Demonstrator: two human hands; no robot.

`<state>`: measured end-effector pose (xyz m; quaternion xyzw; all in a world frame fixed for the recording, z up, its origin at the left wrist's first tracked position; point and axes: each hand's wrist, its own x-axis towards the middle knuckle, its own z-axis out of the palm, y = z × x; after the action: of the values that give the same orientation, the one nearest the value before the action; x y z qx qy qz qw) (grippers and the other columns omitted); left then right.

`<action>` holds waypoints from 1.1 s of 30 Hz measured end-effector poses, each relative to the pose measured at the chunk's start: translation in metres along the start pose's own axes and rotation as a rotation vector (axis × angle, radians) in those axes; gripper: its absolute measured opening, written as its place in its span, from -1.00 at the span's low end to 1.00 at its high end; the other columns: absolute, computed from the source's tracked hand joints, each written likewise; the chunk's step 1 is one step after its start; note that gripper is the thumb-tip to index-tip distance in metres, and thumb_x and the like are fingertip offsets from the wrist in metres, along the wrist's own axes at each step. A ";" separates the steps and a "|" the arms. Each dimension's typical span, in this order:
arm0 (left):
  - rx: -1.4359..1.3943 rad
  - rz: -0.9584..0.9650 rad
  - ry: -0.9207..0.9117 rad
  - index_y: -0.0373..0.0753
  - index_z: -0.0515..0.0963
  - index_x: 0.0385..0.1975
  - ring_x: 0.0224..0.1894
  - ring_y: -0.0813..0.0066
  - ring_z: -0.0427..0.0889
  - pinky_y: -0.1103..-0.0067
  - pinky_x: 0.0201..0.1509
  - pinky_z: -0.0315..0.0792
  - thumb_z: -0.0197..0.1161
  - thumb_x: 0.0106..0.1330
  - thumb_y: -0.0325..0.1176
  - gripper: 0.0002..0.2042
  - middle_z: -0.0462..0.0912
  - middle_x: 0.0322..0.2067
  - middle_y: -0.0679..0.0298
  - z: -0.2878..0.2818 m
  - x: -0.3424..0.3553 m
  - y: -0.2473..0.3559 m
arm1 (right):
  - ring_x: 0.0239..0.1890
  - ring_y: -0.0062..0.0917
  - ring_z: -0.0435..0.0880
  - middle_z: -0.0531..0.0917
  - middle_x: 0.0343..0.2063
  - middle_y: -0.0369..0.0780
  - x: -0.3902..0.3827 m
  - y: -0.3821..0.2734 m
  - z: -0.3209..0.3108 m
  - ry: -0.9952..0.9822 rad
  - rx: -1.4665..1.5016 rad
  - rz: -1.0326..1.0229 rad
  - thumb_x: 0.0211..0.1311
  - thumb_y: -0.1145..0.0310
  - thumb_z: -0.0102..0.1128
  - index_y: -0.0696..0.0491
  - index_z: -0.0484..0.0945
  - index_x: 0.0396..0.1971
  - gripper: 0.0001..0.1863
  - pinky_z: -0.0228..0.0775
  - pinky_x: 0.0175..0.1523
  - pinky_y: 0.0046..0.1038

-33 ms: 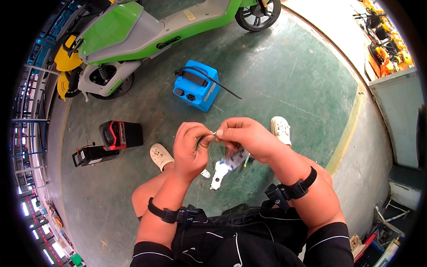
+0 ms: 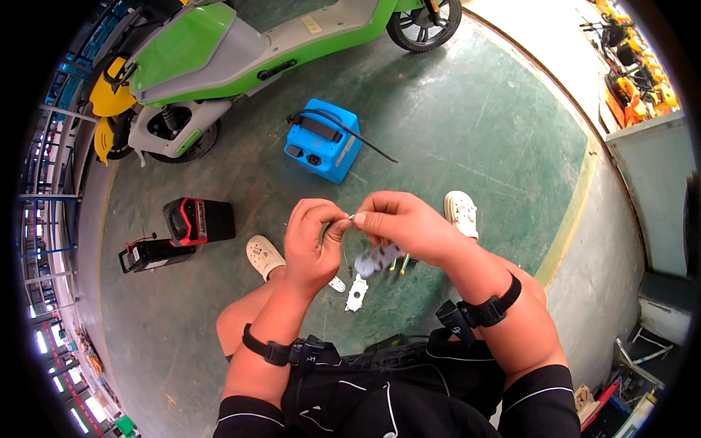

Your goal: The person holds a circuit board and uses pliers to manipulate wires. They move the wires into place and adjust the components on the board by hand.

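My left hand (image 2: pixel 312 237) and my right hand (image 2: pixel 401 225) meet fingertip to fingertip, both closed in a pinch. Between them is a tiny shiny metal piece (image 2: pixel 352 217), too small to name. Below the right hand's curled fingers shows a blurred, see-through plastic bag (image 2: pixel 376 260) with dark spots; whether those fingers hold it, I cannot tell. A white flat bracket (image 2: pixel 356 293) with a round hole lies on the floor under the hands. Beside the bag, two yellow-green slender things (image 2: pixel 400 264), partly hidden, show past my right wrist.
A blue box (image 2: pixel 332 150) with a handle and black cable stands ahead. Two black battery-like cases, one with red trim (image 2: pixel 197 221), stand at left. A green and grey scooter (image 2: pixel 241 58) spans the far left. Metal shelving (image 2: pixel 51 197) lines the left edge; a pale cabinet (image 2: pixel 653 190) stands at right.
The plastic bag has shifted, uncovering more of the white bracket and the yellow-green things. Both hands keep their pinch in nearly the same place.
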<state>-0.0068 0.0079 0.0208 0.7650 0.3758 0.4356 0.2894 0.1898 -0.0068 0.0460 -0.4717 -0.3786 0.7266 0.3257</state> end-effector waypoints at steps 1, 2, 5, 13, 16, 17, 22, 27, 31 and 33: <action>-0.027 -0.043 -0.004 -0.31 0.52 -0.33 -0.30 0.35 0.52 0.52 -0.20 0.42 0.32 0.28 -0.51 -0.91 0.54 -0.33 0.19 0.000 0.000 0.001 | -0.45 -0.63 0.53 0.56 -0.47 -0.29 -0.002 0.002 0.003 0.036 -0.105 -0.082 0.29 0.32 0.28 0.17 0.55 -0.19 -0.76 0.44 -0.32 -0.49; -0.055 -0.087 -0.008 -0.32 0.52 -0.33 -0.30 0.36 0.52 0.53 -0.18 0.41 0.31 0.30 -0.48 -0.90 0.54 -0.33 0.19 -0.001 0.000 0.001 | -0.41 -0.62 0.57 0.58 -0.42 -0.27 -0.005 0.001 0.007 0.071 -0.210 -0.164 0.29 0.33 0.31 0.18 0.54 -0.14 -0.73 0.47 -0.31 -0.50; -0.122 -0.182 -0.032 -0.34 0.51 -0.34 -0.29 0.41 0.50 0.55 -0.17 0.39 0.30 0.33 -0.43 -0.88 0.54 -0.32 0.21 0.000 -0.001 -0.001 | -0.34 -0.45 0.67 0.63 -0.28 -0.19 -0.011 0.003 0.007 0.180 -0.696 -0.588 0.20 0.41 0.36 0.12 0.53 -0.06 -0.67 0.54 -0.29 -0.43; -0.208 -0.228 -0.035 -0.33 0.52 -0.35 -0.30 0.44 0.50 0.56 -0.17 0.40 0.30 0.32 -0.46 -0.90 0.55 -0.34 0.23 0.000 0.000 -0.002 | -0.38 -0.29 0.65 0.63 -0.35 -0.24 -0.003 0.014 0.004 0.338 -1.038 -0.865 0.12 0.43 0.37 0.05 0.60 -0.20 -0.77 0.50 -0.27 -0.34; -0.221 -0.233 -0.041 -0.32 0.52 -0.35 -0.31 0.42 0.51 0.54 -0.18 0.42 0.30 0.31 -0.47 -0.90 0.56 -0.35 0.22 -0.001 -0.001 -0.003 | -0.40 -0.32 0.64 0.62 -0.39 -0.25 -0.003 0.013 0.005 0.320 -1.085 -0.890 0.13 0.43 0.36 0.04 0.59 -0.23 -0.80 0.46 -0.31 -0.35; -0.229 -0.237 -0.044 -0.32 0.52 -0.35 -0.31 0.42 0.51 0.54 -0.18 0.42 0.30 0.31 -0.47 -0.90 0.56 -0.35 0.22 -0.001 -0.001 -0.003 | -0.41 -0.33 0.64 0.62 -0.40 -0.25 -0.003 0.012 0.004 0.316 -1.097 -0.898 0.14 0.43 0.36 0.04 0.59 -0.24 -0.81 0.45 -0.32 -0.35; -0.253 -0.229 -0.058 -0.32 0.52 -0.35 -0.31 0.43 0.52 0.54 -0.18 0.42 0.31 0.31 -0.46 -0.89 0.56 -0.35 0.22 -0.003 -0.001 -0.002 | -0.41 -0.29 0.63 0.60 -0.43 -0.22 -0.003 0.010 0.006 0.266 -0.968 -0.840 0.20 0.44 0.31 0.07 0.58 -0.25 -0.86 0.44 -0.34 -0.36; -0.254 -0.216 -0.052 -0.31 0.52 -0.36 -0.32 0.43 0.53 0.54 -0.19 0.43 0.32 0.29 -0.46 -0.90 0.56 -0.35 0.22 -0.004 0.000 0.000 | -0.46 -0.41 0.62 0.60 -0.46 -0.21 -0.005 0.011 0.008 0.187 -0.691 -0.614 0.33 0.40 0.24 0.13 0.56 -0.23 -0.87 0.45 -0.34 -0.44; -0.249 -0.213 -0.039 -0.30 0.52 -0.37 -0.33 0.41 0.55 0.54 -0.22 0.44 0.33 0.24 -0.52 -0.90 0.56 -0.35 0.20 -0.005 0.000 0.003 | -0.48 -0.62 0.58 0.58 -0.50 -0.31 -0.007 0.007 0.008 0.070 -0.293 -0.273 0.40 0.32 0.21 0.16 0.55 -0.24 -0.81 0.43 -0.35 -0.53; -0.245 -0.199 -0.043 -0.30 0.51 -0.36 -0.32 0.44 0.52 0.56 -0.23 0.41 0.32 0.25 -0.53 -0.90 0.54 -0.34 0.22 -0.006 0.000 0.004 | -0.47 -0.68 0.57 0.56 -0.51 -0.34 -0.006 0.007 0.007 0.008 -0.052 -0.095 0.41 0.28 0.21 0.17 0.55 -0.26 -0.77 0.42 -0.36 -0.57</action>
<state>-0.0103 0.0066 0.0269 0.6920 0.3876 0.4310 0.4304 0.1849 -0.0170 0.0449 -0.4644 -0.4179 0.6986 0.3489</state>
